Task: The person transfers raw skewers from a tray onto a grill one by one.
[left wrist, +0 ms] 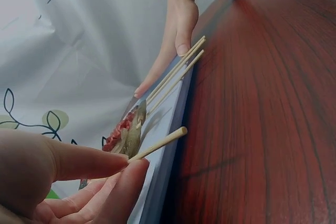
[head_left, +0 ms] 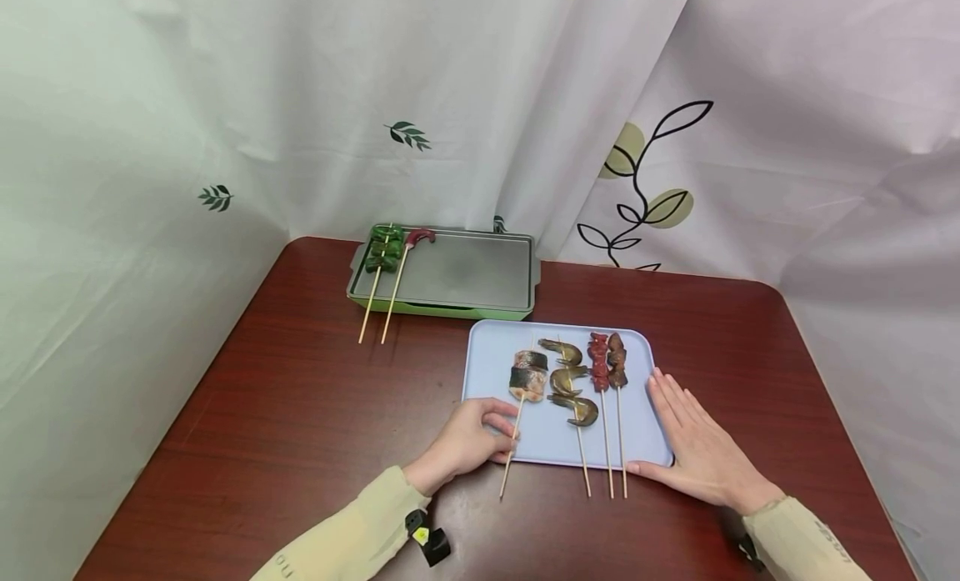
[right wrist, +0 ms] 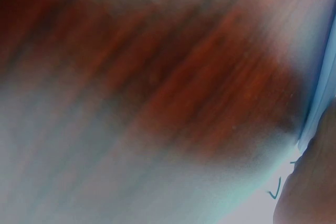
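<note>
My left hand [head_left: 474,435] pinches the wooden stick of a fish skewer [head_left: 529,375] between thumb and forefinger, over the left front of a light blue tray [head_left: 487,348]. In the left wrist view the stick's blunt end [left wrist: 181,131] juts past the fingertips. My right hand [head_left: 701,448] lies with straight fingers along the tray's right edge, thumb at the front right corner. On the tray, right of the fish, lie a shrimp skewer [head_left: 567,381], a red meat skewer [head_left: 599,362] and a browner meat skewer [head_left: 617,360], their sticks reaching past the front rim.
Behind the tray stands a green-sided grill pan [head_left: 480,268] with a dark flat top. At its left end lie a green pepper skewer [head_left: 384,247] and a skewer with a reddish curled piece [head_left: 420,237]. White curtains [head_left: 337,81] border the brown wooden table [head_left: 300,414].
</note>
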A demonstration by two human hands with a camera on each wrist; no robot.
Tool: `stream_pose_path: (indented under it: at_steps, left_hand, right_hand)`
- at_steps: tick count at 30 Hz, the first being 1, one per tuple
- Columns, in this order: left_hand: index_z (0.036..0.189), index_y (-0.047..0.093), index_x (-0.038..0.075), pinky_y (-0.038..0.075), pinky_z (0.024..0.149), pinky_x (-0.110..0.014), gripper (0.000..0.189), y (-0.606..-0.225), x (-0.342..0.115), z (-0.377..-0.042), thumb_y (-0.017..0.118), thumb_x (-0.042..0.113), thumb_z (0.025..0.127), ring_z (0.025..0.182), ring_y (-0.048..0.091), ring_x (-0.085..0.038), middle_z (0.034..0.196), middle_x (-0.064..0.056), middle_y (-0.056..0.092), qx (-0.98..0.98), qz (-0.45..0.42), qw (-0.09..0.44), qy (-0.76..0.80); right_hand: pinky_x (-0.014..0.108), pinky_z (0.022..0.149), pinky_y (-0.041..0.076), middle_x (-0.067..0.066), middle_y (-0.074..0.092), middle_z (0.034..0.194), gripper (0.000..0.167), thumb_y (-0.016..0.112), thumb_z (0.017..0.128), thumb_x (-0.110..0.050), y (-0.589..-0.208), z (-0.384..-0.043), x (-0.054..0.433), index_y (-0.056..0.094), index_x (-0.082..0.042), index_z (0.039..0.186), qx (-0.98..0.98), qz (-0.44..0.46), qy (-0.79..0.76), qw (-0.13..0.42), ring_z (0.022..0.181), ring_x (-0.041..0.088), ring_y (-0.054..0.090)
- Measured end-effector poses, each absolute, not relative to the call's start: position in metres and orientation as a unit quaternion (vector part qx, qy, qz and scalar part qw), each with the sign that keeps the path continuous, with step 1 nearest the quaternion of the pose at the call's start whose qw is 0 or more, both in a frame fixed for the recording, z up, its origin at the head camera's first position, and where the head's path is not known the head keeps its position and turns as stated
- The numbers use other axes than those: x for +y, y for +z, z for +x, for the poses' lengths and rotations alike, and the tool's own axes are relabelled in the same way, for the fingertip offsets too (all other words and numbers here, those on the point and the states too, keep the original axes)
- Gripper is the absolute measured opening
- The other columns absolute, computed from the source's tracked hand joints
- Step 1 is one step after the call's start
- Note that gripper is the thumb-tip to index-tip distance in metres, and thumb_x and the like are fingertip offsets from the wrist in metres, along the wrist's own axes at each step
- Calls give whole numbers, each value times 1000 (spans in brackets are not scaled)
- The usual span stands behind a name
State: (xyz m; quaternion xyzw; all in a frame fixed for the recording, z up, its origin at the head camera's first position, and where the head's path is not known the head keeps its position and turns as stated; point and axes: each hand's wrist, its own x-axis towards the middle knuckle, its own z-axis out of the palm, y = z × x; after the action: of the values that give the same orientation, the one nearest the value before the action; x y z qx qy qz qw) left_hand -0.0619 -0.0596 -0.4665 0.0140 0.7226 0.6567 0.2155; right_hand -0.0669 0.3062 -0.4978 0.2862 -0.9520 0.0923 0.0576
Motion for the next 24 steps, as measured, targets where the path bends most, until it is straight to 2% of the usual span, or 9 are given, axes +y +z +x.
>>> stream_pose_path:
  at_steps: [15, 24]
  left_hand:
    - [122, 63, -11, 63, 60, -34, 43, -446, -78, -55, 69, -16, 80, 68, 72, -26, 85, -10, 68, 728, 57, 211, 650]
    - [125, 62, -12, 64, 63, -42, 43, -433, -84, -56, 70, -13, 83, 70, 72, -32, 88, -10, 68, 723, 66, 203, 658]
  right_hand:
    - [37, 125, 7, 25, 21, 163, 121, 69, 80, -75, -498, -67, 306, 24, 7, 157, -953, 285, 89, 53, 148, 42, 23]
    - [36, 125, 6, 25, 21, 164, 121, 69, 80, -74, -498, -67, 306, 25, 8, 157, -952, 285, 92, 52, 149, 41, 22]
